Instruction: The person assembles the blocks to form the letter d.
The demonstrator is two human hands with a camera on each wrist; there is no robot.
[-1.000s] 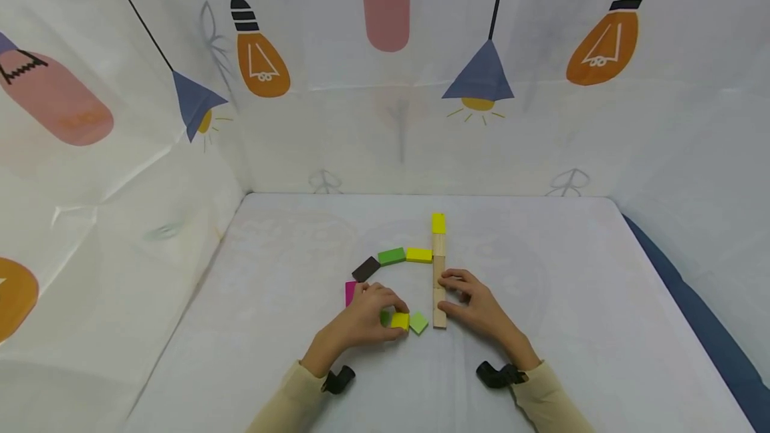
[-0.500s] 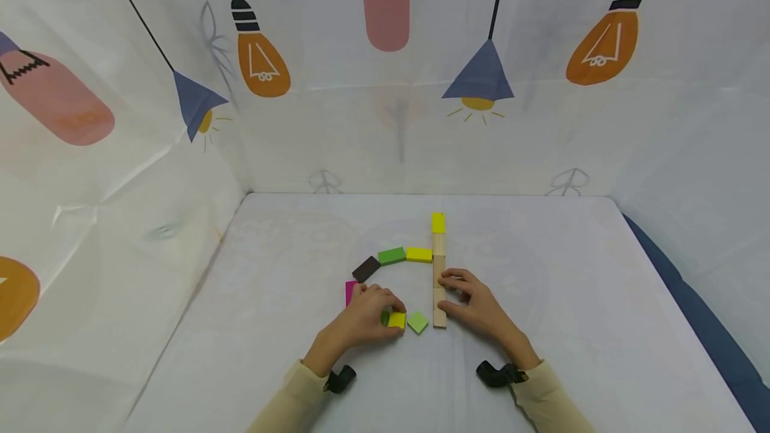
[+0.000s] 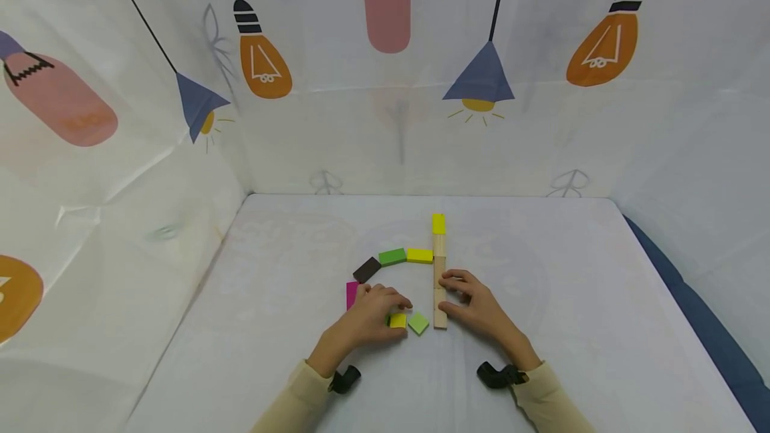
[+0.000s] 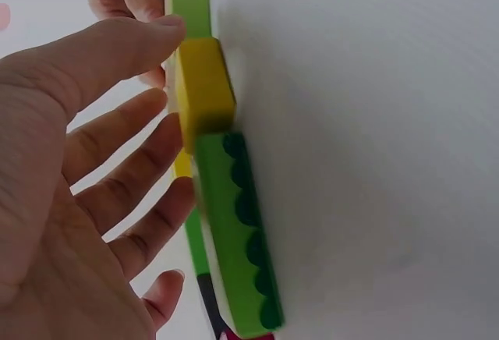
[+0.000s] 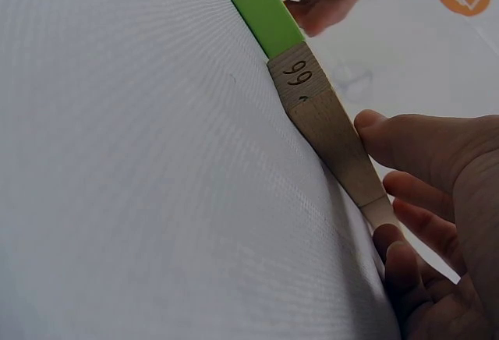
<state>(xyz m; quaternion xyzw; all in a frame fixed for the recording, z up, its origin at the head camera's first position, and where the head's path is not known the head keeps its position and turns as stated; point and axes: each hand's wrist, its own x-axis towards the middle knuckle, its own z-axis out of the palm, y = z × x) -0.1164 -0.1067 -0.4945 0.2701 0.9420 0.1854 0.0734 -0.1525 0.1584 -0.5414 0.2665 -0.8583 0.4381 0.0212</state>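
My left hand [image 3: 367, 316] hovers over the lower part of a curve of coloured blocks, fingers spread and thumb apart from them. Between its thumb and fingertips lies a small yellow block [image 4: 204, 86], not gripped. A green block with a dark scalloped edge [image 4: 234, 231] adjoins it, mostly hidden by the hand in the head view. To the right sits a light green block [image 3: 418, 323], turned cornerwise. My right hand [image 3: 481, 309] rests its thumb and fingertips along the right side of a straight row of plain wooden blocks [image 3: 440, 272]; the nearest bears carved digits [image 5: 296, 75].
A yellow block [image 3: 438, 223] tops the wooden row. Leftward from the row run another yellow block [image 3: 420, 256], a green block [image 3: 392, 256], a dark brown block [image 3: 367, 269] and a magenta block [image 3: 351, 295]. All lie on a white table [image 3: 289, 239].
The small yellow block has shifted slightly left, leaving a gap before the light green one. My left fingers have since opened away from it. My right hand stays in place.
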